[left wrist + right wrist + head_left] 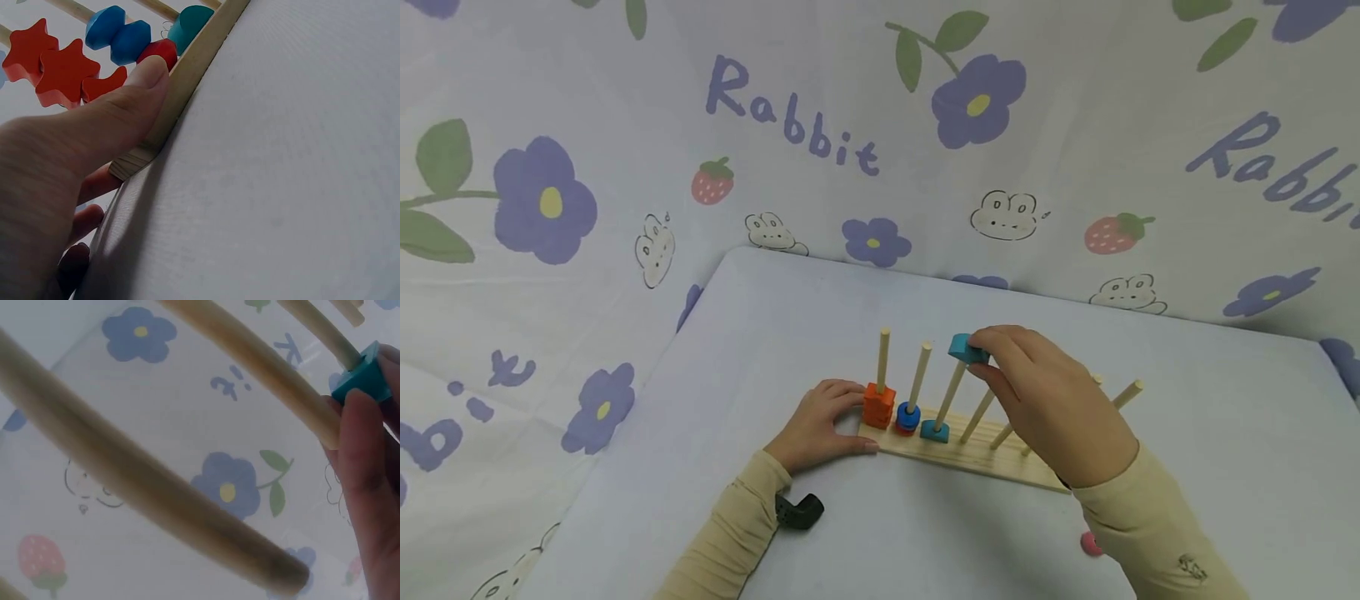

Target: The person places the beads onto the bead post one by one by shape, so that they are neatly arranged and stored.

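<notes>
In the head view my left hand (820, 425) grips the left end of a wooden peg stand (977, 461), its thumb along the front edge. My right hand (1060, 408) pinches a teal bead (962, 348) between thumb and fingers at the top of the third peg (951, 396). The right wrist view shows that peg's tip meeting the hole of the teal bead (362, 381). Orange-red star-shaped beads (878, 408) are stacked on the first peg. Blue beads (908, 414) lie over a red one on the second. Another teal bead (934, 432) sits at the third peg's foot.
More bare pegs (977, 415) stand to the right, partly behind my right hand. A pink piece (1092, 544) lies near my right sleeve. Beside my left sleeve is a dark curved object (801, 512). A patterned curtain (820, 200) hangs behind the white table (760, 317).
</notes>
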`<state>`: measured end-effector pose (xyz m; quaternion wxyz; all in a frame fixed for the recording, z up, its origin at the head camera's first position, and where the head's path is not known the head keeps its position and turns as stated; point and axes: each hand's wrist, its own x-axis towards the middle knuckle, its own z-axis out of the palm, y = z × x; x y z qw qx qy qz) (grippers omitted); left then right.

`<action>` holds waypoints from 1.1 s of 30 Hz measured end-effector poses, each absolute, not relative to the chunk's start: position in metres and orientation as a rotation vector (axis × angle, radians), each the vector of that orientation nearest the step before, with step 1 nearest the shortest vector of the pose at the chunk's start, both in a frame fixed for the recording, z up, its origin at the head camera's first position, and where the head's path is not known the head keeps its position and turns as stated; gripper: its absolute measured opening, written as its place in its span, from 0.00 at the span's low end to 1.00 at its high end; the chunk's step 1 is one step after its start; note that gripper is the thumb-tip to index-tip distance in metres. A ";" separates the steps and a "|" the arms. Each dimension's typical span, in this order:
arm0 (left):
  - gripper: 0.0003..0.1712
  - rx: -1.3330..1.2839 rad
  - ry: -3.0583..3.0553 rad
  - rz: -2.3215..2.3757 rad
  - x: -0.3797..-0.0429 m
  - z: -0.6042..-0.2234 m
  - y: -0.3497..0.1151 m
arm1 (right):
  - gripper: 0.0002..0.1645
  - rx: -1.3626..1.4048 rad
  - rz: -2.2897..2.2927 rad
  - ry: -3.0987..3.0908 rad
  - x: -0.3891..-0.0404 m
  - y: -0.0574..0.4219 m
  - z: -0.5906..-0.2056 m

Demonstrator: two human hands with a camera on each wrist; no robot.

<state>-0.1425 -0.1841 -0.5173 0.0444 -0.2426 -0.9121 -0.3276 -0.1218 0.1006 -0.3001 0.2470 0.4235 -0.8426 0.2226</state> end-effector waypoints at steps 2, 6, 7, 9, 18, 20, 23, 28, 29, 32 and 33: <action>0.37 -0.745 -2.786 -1.004 -0.142 -0.517 -0.183 | 0.16 1.141 0.582 -2.312 -0.122 0.099 -0.300; 0.38 -0.740 -2.785 -1.013 -0.142 -0.516 -0.183 | 0.18 1.130 0.489 -2.332 -0.121 0.094 -0.300; 0.38 -0.739 -2.784 -1.015 -0.142 -0.516 -0.183 | 0.18 1.128 0.464 -2.333 -0.120 0.093 -0.301; 0.38 -0.740 -2.782 -1.012 -0.141 -0.516 -0.183 | 0.18 1.108 0.395 -2.336 -0.119 0.090 -0.304; 0.38 -0.727 -2.799 -1.029 -0.140 -0.519 -0.183 | 0.27 0.969 0.184 -2.395 -0.112 0.084 -0.326; 0.38 -0.727 -2.803 -1.025 -0.140 -0.520 -0.182 | 0.24 0.959 0.179 -2.388 -0.112 0.082 -0.334; 0.37 -0.731 -2.806 -1.009 -0.141 -0.520 -0.182 | 0.19 0.943 0.153 -2.356 -0.113 0.079 -0.347; 0.38 -0.734 -2.793 -1.010 -0.141 -0.519 -0.182 | 0.16 0.837 0.099 -2.308 -0.112 0.074 -0.364; 0.38 -0.734 -2.790 -1.006 -0.142 -0.518 -0.183 | 0.15 0.815 0.095 -2.301 -0.112 0.073 -0.368; 0.38 -0.733 -2.792 -1.005 -0.143 -0.517 -0.183 | 0.14 0.769 0.098 -2.280 -0.110 0.069 -0.381; 0.38 -0.729 -2.796 -1.003 -0.143 -0.517 -0.183 | 0.14 0.762 0.104 -2.271 -0.109 0.068 -0.387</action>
